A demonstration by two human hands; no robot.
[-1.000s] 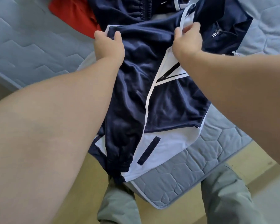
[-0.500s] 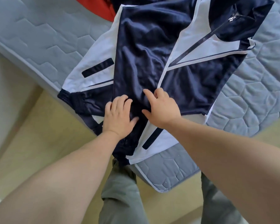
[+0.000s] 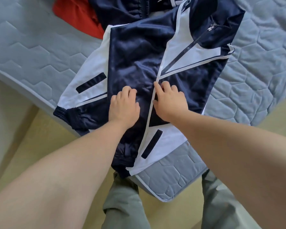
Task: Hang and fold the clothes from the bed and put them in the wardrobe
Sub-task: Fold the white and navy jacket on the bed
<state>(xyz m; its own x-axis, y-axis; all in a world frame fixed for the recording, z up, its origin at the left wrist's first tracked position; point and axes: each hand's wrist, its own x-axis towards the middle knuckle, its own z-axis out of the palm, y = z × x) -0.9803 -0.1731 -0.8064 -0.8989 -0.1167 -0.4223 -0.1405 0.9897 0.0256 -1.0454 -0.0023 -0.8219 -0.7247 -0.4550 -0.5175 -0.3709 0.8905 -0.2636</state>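
A navy and white track jacket (image 3: 139, 60) lies spread on the corner of the grey quilted mattress (image 3: 31, 52), its collar and zip at the upper right and its cuffs hanging over the near edge. My left hand (image 3: 124, 106) rests palm down on the navy fabric near the jacket's lower middle. Just to its right, my right hand (image 3: 169, 100) presses on the jacket beside the white front edge, its fingers bent onto the cloth.
A red garment (image 3: 76, 19) and another navy garment (image 3: 122, 10) lie at the top of the mattress behind the jacket. The yellowish floor (image 3: 31, 146) shows below the mattress corner, where my legs in grey-green trousers (image 3: 122, 204) stand.
A second ago both hands held the jacket up by its upper part. They laid it flat on the mattress and came down to its lower middle, where they have shifted slightly since half a second ago.
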